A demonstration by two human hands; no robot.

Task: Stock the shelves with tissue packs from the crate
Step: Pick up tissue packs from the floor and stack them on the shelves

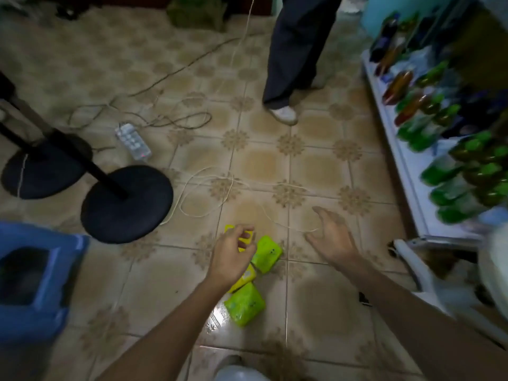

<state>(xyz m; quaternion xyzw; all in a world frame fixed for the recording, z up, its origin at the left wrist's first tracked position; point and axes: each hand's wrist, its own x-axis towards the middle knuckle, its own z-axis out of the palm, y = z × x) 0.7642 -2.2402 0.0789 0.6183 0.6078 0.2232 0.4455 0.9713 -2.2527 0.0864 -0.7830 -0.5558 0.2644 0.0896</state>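
Gathering tissue packs (266, 254) lying on the floor (261, 166) between crate (41, 270) and shelf (393, 138), left hand (233, 257) curled over a yellow pack (244, 241), hold unclear, right hand (330, 237) fingers spread empty; next, likely gripping one and lifting shelfward.

Both arms bare, reaching fwd & down. L forearm (170, 325) comes in from bottom centre. L hand (233, 254) is back-up, fingers curled in, thumb near forefinger tip; can't tell if it pinches anything. R forearm (406, 306) enters from lower right. R hand (330, 237) is relaxed, fingers spread & slightly bent, holding nothing.
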